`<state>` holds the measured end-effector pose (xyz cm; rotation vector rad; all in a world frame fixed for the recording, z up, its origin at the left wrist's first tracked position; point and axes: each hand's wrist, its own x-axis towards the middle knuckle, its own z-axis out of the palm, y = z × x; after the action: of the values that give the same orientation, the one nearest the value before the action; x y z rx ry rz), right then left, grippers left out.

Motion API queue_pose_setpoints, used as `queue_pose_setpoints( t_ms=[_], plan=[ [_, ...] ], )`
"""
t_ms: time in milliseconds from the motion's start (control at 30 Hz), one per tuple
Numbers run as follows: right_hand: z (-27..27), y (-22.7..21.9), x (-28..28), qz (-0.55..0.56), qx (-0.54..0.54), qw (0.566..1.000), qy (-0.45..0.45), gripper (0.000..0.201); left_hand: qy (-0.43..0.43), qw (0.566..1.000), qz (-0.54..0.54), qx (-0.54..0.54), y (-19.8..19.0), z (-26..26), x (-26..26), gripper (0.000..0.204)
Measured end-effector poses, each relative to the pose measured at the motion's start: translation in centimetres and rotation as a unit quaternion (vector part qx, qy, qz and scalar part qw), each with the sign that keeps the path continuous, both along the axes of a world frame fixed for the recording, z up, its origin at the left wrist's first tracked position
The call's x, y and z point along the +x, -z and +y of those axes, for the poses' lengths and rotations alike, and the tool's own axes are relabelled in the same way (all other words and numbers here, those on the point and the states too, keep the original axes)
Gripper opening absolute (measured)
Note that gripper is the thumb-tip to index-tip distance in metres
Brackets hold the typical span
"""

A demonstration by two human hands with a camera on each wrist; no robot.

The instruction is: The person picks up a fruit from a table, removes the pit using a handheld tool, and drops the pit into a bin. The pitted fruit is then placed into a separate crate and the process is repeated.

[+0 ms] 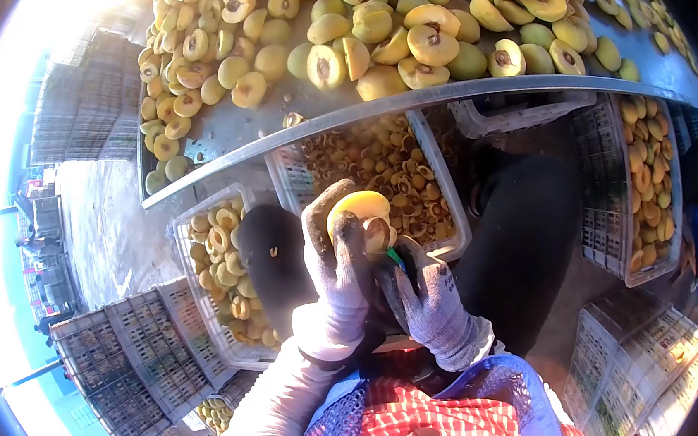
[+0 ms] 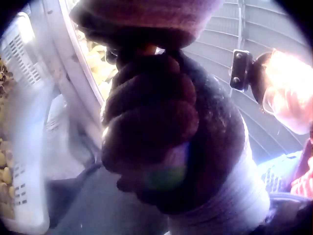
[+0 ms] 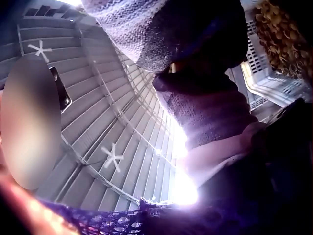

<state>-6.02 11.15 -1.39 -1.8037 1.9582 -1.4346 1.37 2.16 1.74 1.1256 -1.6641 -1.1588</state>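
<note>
In the head view the gloved left hand [image 1: 338, 277] holds a yellow fruit [image 1: 358, 205] between thumb and fingers, a pale, brownish cut part facing the right hand. Close against it, the gloved right hand [image 1: 441, 305] grips a small green object [image 1: 395, 255], mostly hidden by the fingers. The left wrist view shows a dark gloved fist [image 2: 151, 110] curled round something with a green part [image 2: 168, 176], below another glove [image 2: 146, 17]. Two gloves meet in the right wrist view, one above [image 3: 181, 34] and one below [image 3: 208, 107]; shadow hides what lies between them.
A metal table [image 1: 276, 141] with many halved fruits spans the top. Below its edge, a crate [image 1: 444, 185] of small brown pieces stands between the knees. Fruit-filled crates stand at left [image 1: 232, 349] and right [image 1: 676, 252]; stacked crates [image 1: 141, 361] are at lower left.
</note>
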Motion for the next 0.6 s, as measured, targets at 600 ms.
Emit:
queue_pose_setpoints(
  t_ms=[600],
  plan=[
    [1.0,2.0,1.2,-0.484,0.141,0.857,-0.107,0.027,0.160,0.922,0.114,0.333,0.1,-2.1,1.9,0.044]
  ],
)
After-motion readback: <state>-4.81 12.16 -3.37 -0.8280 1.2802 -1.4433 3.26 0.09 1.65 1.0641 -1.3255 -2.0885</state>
